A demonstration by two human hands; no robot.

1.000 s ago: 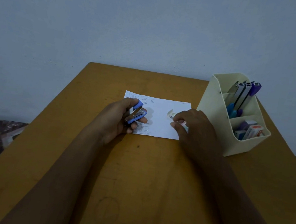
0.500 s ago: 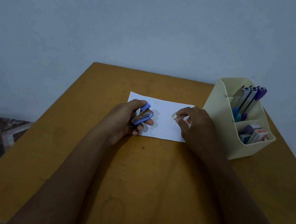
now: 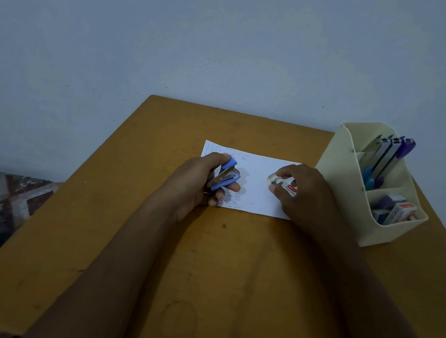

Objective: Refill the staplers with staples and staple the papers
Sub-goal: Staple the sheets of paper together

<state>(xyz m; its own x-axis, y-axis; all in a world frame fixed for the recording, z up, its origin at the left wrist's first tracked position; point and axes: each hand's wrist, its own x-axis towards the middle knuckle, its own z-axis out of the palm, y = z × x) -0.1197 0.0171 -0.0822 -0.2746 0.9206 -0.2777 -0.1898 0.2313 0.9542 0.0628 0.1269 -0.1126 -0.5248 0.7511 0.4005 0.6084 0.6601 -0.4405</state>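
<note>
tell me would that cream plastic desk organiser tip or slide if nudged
The cream plastic desk organiser probably slides rather than tips: its base looks broad and its front sits low. The metal staplers upright in its back compartment put weight high, so a push near the top might rock it.

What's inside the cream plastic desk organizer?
In the cream plastic desk organizer, the rear pocket holds silver staplers with blue and purple ends; the front, small cardboard boxes. Its walls cover their lower parts.
</note>
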